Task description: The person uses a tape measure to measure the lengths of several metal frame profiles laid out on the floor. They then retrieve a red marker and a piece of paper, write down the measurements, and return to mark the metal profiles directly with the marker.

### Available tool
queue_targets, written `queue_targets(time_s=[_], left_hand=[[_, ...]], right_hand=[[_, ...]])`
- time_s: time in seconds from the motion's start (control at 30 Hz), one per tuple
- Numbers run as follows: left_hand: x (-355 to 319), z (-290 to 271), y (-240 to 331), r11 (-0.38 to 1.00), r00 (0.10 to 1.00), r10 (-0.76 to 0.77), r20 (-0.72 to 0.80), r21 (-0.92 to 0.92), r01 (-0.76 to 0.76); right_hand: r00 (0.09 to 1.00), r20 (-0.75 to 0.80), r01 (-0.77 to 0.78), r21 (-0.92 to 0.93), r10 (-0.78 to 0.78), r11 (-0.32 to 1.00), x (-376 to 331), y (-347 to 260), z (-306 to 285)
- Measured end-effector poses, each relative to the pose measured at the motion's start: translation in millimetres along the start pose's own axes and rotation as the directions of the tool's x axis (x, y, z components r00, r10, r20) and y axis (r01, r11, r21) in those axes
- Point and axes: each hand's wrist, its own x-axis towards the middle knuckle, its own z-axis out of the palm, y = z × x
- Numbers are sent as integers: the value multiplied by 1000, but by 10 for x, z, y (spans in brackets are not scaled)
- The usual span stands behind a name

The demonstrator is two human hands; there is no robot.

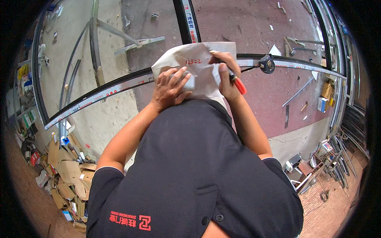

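A creased white sheet of paper [202, 81] lies over the crossing of the dark frame bars, with a short row of red handwriting near its middle. My left hand [171, 87] rests flat on the paper's left part, fingers spread. In my right hand [228, 75] is a marker pen [233, 76], dark in the barrel with a red end that sticks out below the hand. The pen's other end points up-left over the paper; whether it touches cannot be seen. Right of the paper, a dark tape measure [266, 64] sits on the crossbar.
A large dark metal frame with a film-covered crossbar [107, 93] and an upright bar [187, 22] spans the work area. A metal stand [139, 44] is beneath it at left. Cardboard scraps [70, 174] pile up at lower left, and metal offcuts [340, 158] at lower right.
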Motion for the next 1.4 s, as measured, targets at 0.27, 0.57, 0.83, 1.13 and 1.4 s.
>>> queue_targets(time_s=[0.27,0.57,0.83,1.13,1.4], left_hand=[[-35,4,-11,1000,1000,3,-17,16,-2],[-57,13,-20,1000,1000,-14,-18,-1,14],[-51,7,-15,1000,999,-13,-41,-8,12],[-42,-15,-22,1000,999,-15,-37,-28,14],[-40,-18,-23,999,998,-15,-54,-30,13]], right_hand=[[918,161,-385,142,362,912,-243,157,233],[936,169,-317,21,309,948,-281,243,329],[966,156,-195,-87,207,977,-269,256,366],[955,159,-247,-47,251,968,-298,236,371],[965,146,-208,-77,217,975,-288,229,376]])
